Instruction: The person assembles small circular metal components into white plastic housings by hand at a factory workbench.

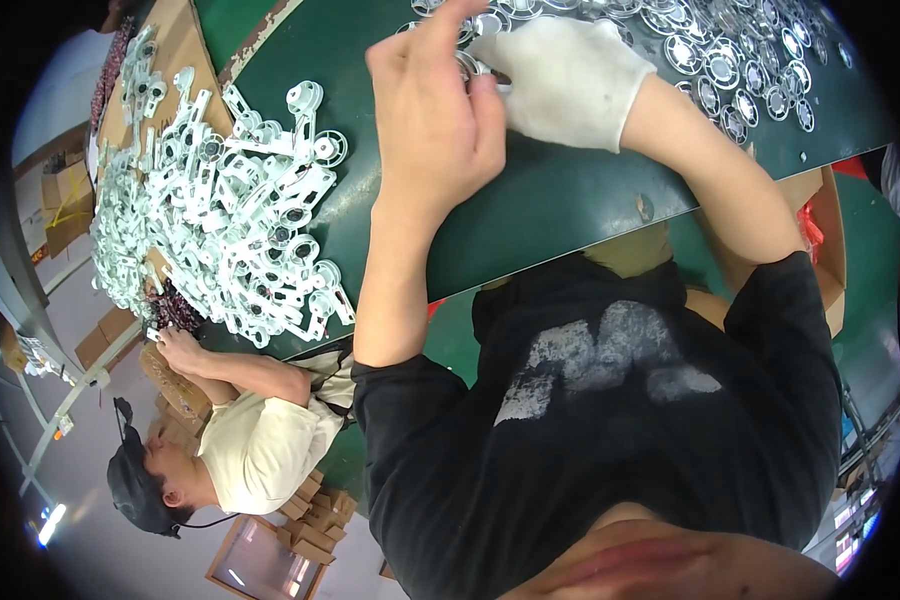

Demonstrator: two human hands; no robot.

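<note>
Bare, my left hand [428,125] is raised over the green table with its thumb and fingers bent around a small round silver part [467,66]. A white glove covers my right hand [575,85], whose closed fingertips meet the left hand at that same part. Most of the part is hidden by the fingers, so its exact kind does not show. Just beyond and to the right of my hands lie many shiny silver ring-shaped parts with spokes [722,68], spread loosely and overlapping.
A big heap of white plastic arm-shaped pieces with round ends [240,215] covers the left of the green table [560,215]. Past it, a co-worker in a cream shirt [270,450] handles something at the table edge. A cardboard box [832,250] stands at right.
</note>
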